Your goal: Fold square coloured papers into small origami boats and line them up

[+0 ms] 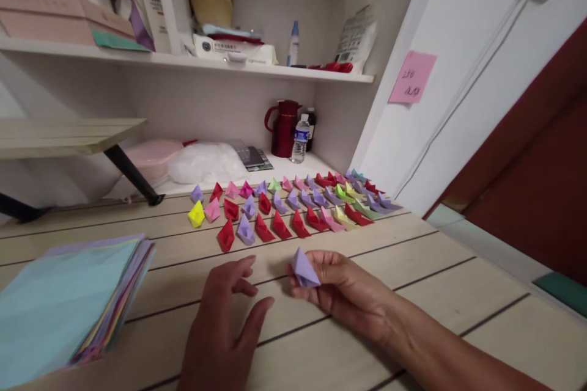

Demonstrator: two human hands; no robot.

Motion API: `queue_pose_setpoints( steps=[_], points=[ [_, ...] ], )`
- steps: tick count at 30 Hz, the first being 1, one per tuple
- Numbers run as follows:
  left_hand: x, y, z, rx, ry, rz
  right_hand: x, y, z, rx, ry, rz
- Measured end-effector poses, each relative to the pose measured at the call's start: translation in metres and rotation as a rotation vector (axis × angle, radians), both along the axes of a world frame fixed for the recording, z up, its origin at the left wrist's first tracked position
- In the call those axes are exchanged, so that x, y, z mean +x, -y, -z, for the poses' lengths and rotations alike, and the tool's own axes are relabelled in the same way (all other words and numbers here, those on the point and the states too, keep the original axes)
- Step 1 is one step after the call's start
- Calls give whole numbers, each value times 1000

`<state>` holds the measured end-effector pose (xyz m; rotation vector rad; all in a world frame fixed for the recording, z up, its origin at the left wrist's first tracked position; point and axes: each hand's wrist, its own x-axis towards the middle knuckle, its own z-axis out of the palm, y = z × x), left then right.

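"As the right hand (346, 286) pinches a lilac folded paper (305, 269) before the boat rows (281, 228), how's the left hand (222, 308)?"

"Loosely spread, holding nothing, also before the rows. Bare tabletop (447, 293) runs near-right of them to its edge; the paper stack (68, 299) sits near-left."

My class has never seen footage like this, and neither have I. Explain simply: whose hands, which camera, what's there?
There is no machine here: these are one person's bare hands, seen by a camera worn on the head, looking forward and down. The right hand holds a small lilac folded paper piece; the left hand is open and empty beside it. On the striped tabletop stand rows of colourful paper boats, and a stack of paper sheets lies at the left.
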<state>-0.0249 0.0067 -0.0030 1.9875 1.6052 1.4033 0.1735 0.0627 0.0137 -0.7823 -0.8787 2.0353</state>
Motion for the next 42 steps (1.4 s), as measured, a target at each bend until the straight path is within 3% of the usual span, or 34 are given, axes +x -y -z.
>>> queue_pose_setpoints(
  steps=[5, 14, 18, 22, 24, 26, 29, 39, 42],
  points=[
    [-2, 3, -6, 141, -67, -12, -13, 14, 2, -109, -137, -109],
    [6, 6, -6, 251, -263, 59, -19, 25, 9, -147, -101, -136],
    [9, 6, -3, 245, -290, 105, -17, 24, 6, 35, 31, -84],
    [6, 3, 4, 43, -173, 170, -7, 15, -2, 585, 470, 98],
    [2, 0, 6, -124, -122, 261, -4, 10, -1, 748, 612, 94],
    [-2, -3, 4, -256, -137, 325, -3, 7, 4, 745, 618, 41],
    [-3, -5, -2, -304, -211, 353, -5, 5, 12, 710, 568, -2],
    [-3, -3, -5, -155, -510, 358, -1, 1, 8, 625, 528, -64],
    [-2, -4, -6, -93, -571, 334, -1, 2, 7, 722, 572, -102]
  ],
)
